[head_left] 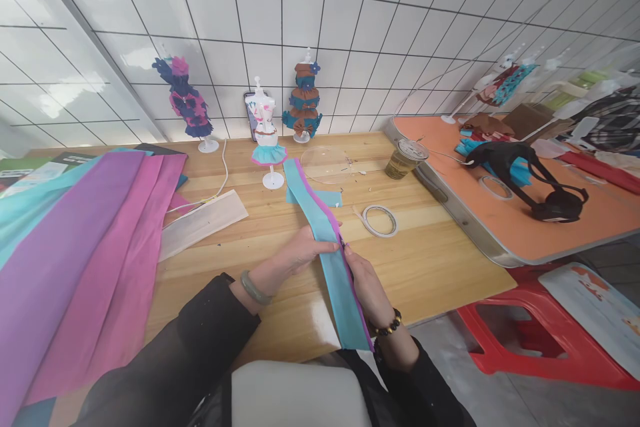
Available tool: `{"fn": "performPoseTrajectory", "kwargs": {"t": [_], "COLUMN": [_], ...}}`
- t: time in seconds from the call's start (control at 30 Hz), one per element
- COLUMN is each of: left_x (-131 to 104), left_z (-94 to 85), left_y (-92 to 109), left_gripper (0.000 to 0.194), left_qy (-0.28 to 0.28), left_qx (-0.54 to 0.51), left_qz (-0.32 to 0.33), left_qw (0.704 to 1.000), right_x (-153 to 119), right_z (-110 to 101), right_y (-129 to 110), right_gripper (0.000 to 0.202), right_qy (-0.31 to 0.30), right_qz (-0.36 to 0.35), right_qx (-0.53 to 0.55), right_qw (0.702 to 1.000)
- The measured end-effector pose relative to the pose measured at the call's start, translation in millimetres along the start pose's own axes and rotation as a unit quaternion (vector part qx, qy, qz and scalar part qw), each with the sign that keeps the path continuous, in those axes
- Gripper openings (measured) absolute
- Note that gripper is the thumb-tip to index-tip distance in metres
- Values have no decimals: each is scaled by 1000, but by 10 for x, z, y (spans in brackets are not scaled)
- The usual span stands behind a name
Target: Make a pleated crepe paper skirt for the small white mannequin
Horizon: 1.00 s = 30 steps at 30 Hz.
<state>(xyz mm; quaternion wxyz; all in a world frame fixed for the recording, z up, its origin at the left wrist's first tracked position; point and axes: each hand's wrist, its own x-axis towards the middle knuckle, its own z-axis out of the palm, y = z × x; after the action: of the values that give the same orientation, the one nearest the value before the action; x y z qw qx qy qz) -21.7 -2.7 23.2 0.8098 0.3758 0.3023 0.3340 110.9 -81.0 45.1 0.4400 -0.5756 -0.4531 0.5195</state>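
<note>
A long turquoise strip (345, 293) with a purple edge runs from the table's middle down to its front edge. My left hand (305, 248) pinches the strip from the left, thumb on top. On the right side, my right hand (366, 278) is closed at the purple edge, with something small and dark at its fingertips that I cannot make out. Beneath the strip's far part lies a short turquoise piece (327, 198). A small white mannequin (265, 121) in a turquoise ruffled skirt stands behind, near the strip's far end.
Purple, pink and turquoise sheets (85, 227) cover the left side, beside a white strip (205, 223). A tape roll (380, 221) and a cup (404, 159) are on the right. Two dressed mannequins stand by the wall. An orange table (520, 233) and a red stool (530, 330) are farther right.
</note>
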Motion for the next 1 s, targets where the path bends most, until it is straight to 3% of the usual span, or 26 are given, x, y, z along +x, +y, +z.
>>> {"fn": "performPoseTrajectory", "kwargs": {"t": [0.6, 0.77, 1.0], "left_x": [-2, 15, 41], "left_z": [-40, -71, -86], "left_y": [46, 94, 62], "left_gripper": [38, 27, 29], "left_qy": [-28, -11, 23], "left_qx": [7, -28, -8], "left_qz": [-11, -6, 9], "left_qw": [1000, 1000, 1000], "right_x": [1, 1, 4], "right_z": [12, 22, 31], "right_y": [18, 66, 122], "right_gripper": [41, 44, 44], "right_qy": [10, 25, 22], "right_qz": [-5, -7, -17], "right_qx": [-18, -48, -66], "right_qw": [1000, 998, 997]}}
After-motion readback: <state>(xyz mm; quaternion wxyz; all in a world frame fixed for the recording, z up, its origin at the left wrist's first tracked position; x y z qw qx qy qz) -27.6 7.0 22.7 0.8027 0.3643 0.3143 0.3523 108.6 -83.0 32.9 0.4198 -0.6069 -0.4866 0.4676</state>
